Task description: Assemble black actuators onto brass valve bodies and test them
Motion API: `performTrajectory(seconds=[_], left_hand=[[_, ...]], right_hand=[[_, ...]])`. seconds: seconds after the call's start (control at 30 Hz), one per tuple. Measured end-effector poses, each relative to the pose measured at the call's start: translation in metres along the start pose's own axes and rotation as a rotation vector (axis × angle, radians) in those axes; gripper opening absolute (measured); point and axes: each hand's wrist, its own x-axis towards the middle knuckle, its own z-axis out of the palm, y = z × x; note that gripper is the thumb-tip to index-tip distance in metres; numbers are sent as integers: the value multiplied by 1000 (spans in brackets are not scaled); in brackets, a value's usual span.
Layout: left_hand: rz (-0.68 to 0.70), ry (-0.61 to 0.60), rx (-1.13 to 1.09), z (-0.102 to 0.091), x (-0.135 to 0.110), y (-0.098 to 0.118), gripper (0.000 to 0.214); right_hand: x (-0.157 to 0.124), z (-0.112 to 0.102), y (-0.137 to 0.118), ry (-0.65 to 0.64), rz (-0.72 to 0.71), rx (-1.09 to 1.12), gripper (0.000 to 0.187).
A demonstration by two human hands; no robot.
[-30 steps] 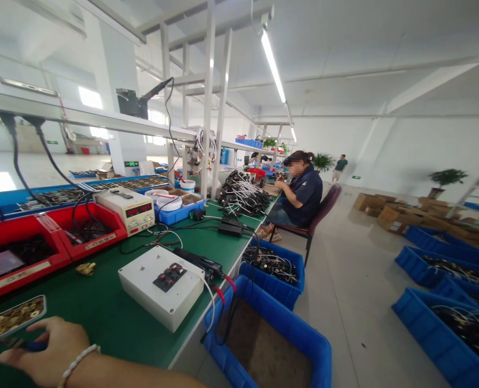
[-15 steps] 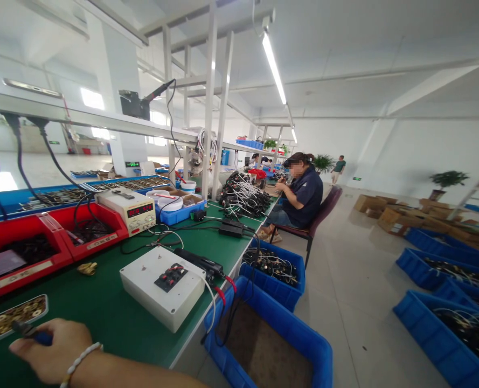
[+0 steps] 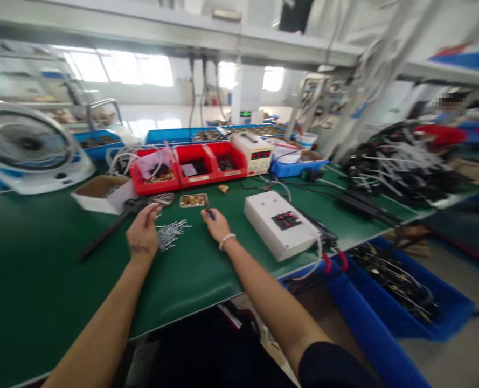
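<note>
Green tabletop [image 3: 41, 280] spreads wide left of the arms, its front edge passing beneath both forearms. Red bins [image 3: 188, 184] line the back; a white box [image 3: 277, 231] stands right of the right hand [image 3: 218, 226], green surface between them. That hand grips a blue-handled tool. Left hand [image 3: 143, 233]: fingers curled, contents impossible to tell. Silvery wires [image 3: 170, 234] lie beside it, between the hands. Near the tool [image 3: 210, 214], a small tray [image 3: 193, 206].

There are three red bins [image 3: 188, 183], one white-rimmed tray [image 3: 181, 202], one power supply [image 3: 242, 151], one switch box [image 3: 277, 231] and one blue-handled tool [image 3: 210, 213].
</note>
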Motion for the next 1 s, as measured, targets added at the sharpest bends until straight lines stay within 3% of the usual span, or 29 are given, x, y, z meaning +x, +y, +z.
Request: performTrajectory(seconds=[0.07, 0.13, 0.23, 0.33, 0.4, 0.47, 0.6, 0.73, 0.8, 0.9, 1.0], left_hand=[[-26, -20, 106, -22, -1, -18, 50], [-52, -46, 199, -25, 1, -29, 53], [-80, -124, 328, -16, 0, -37, 57], [-65, -308, 418, -2, -14, -35, 56], [-17, -433, 456, 7, -22, -30, 49], [30, -482, 498, 10, -19, -25, 40], [50, -408, 629, -10, 31, -24, 32], [-59, -341, 827, -51, 108, -50, 26], [-134, -361, 936, -67, 135, -65, 26], [-257, -447, 1063, -79, 149, -80, 30], [-371, -535, 1127, -79, 152, -90, 33]], right_hand=[[8, 6, 5, -7, 3, -1, 31], [9, 8, 6, -6, 5, -20, 31], [6, 9, 3, 3, 10, -71, 34], [10, 12, -3, -8, 29, -146, 36], [17, 14, -9, -60, 42, -213, 36], [25, 15, -16, -145, 47, -291, 36], [32, 16, -24, -235, 25, -460, 37], [33, 15, -24, -212, 23, -568, 38], [35, 15, -25, -230, 19, -583, 37], [38, 13, -27, -272, 11, -609, 39], [42, 13, -27, -312, 15, -649, 41]])
